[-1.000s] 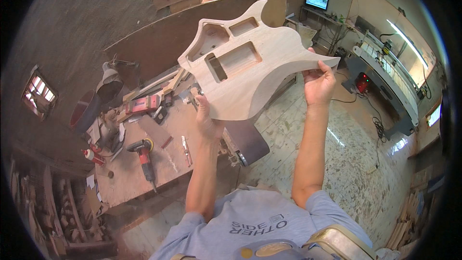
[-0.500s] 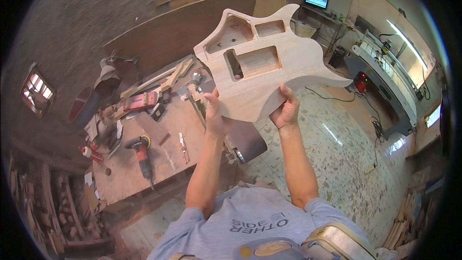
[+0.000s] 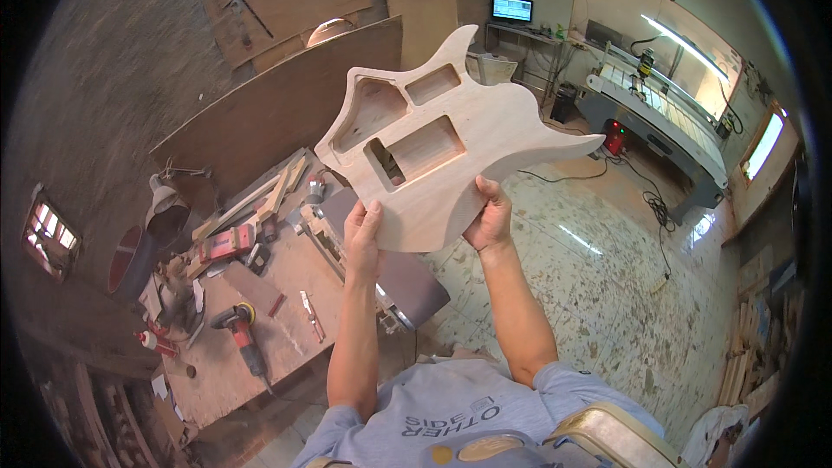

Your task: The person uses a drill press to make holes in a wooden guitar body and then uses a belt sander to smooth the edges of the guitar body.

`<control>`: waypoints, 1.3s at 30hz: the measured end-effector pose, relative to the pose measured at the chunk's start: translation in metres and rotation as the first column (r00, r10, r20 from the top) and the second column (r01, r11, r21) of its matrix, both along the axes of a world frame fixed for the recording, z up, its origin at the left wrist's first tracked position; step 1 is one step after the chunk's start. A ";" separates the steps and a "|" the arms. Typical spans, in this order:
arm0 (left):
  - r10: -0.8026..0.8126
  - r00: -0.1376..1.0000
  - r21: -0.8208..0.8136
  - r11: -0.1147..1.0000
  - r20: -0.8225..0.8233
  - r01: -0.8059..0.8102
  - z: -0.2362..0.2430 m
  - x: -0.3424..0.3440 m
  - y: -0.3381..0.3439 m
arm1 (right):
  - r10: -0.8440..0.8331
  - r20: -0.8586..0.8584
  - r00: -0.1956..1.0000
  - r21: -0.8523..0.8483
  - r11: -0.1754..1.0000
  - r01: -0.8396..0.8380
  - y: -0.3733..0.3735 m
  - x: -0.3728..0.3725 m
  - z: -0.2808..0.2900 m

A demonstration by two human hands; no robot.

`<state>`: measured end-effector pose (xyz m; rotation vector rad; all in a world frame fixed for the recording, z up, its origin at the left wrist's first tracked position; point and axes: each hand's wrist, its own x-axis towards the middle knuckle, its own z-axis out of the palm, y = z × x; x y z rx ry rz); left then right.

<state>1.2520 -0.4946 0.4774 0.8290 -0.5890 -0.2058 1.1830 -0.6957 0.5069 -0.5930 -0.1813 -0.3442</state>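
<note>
Between both hands I hold up a pale, unfinished wooden guitar body point(image 3: 494, 113) with pointed horns and several routed cavities. My left hand point(image 3: 362, 230) grips its lower left edge, thumb on the front face. The right hand point(image 3: 490, 221) clasps the lower right edge, thumb up on the front and fingers underneath. Below and behind the body lies a belt sander point(image 3: 416, 286) with a dark belt, at the right side of the workbench point(image 3: 225, 381).
On the bench lie a red and black angle grinder point(image 3: 243, 338), a red-handled tool point(image 3: 312, 316), a red belt sander point(image 3: 227, 245) and wood strips point(image 3: 273, 199). A CNC machine point(image 3: 659, 121) stands at the far right. Cables point(image 3: 663, 208) trail over the dusty floor point(image 3: 598, 312).
The guitar body has shifted left and slightly down in view and tilted a little, with both hands still on it. The room has also shifted left as the view turned.
</note>
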 end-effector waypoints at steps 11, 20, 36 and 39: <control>0.044 0.993 0.072 0.997 -0.110 -0.037 -0.014 0.001 -0.018 | -0.058 0.087 0.994 0.021 0.998 0.057 -0.011 0.006 0.007; 0.186 0.982 0.342 0.925 -0.023 -0.167 -0.021 0.004 -0.022 | -0.070 0.038 0.997 -0.019 0.997 0.071 -0.019 0.010 0.004; 0.191 0.981 0.343 0.924 -0.039 -0.167 -0.011 -0.005 -0.023 | -0.162 0.112 0.980 -0.016 0.986 0.165 -0.014 0.019 0.016; 0.186 0.982 0.378 0.909 0.011 -0.176 -0.008 -0.008 -0.022 | -0.205 0.078 0.976 -0.054 0.976 0.209 -0.010 0.020 0.020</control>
